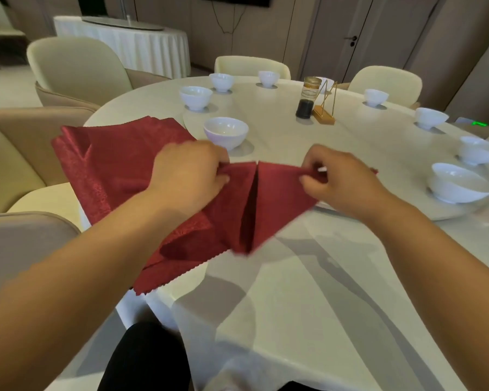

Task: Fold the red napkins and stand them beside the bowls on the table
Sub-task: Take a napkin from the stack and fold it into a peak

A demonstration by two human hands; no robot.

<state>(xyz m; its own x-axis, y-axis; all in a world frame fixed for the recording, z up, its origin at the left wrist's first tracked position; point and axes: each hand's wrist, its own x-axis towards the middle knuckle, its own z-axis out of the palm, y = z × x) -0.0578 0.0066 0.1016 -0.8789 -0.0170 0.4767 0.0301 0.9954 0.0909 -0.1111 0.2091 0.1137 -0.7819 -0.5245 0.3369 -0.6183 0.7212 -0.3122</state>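
Item: red napkin (pixel 277 193), deep crimson cloth with a faint woven sheen. It is folded into a triangle whose tip points toward the person, and two flaps meet along a straight centre seam. Location: front part of the bench (pixel 308 292), between two bowls; whether it lies flat or is slightly lifted cannot be told. Left hand (pixel 189 173): fingers curled, pinching the upper left corner of the napkin. Right hand (pixel 339 182): fingers curled, pinching the upper right corner. Napkin stack (pixel 110 153): same red cloth with a zigzag-cut edge, lying spread at the left of the bench and hanging over its rim, partly under the left forearm. Near bowl (pixel 226 132): white, upright, just beyond the left hand, its visible inside holding nothing. Right bowl (pixel 458 183): white, upright, beside the right hand, contents not visible from this angle. Further bowls (pixel 196 97): white, upright, spaced round the far rim of the bench. Glass bottle (pixel 308 98): gold cap, dark liquid in its lower part, mid-bench. Gold wire stand (pixel 325 111): on a wooden base, just beside the bottle.
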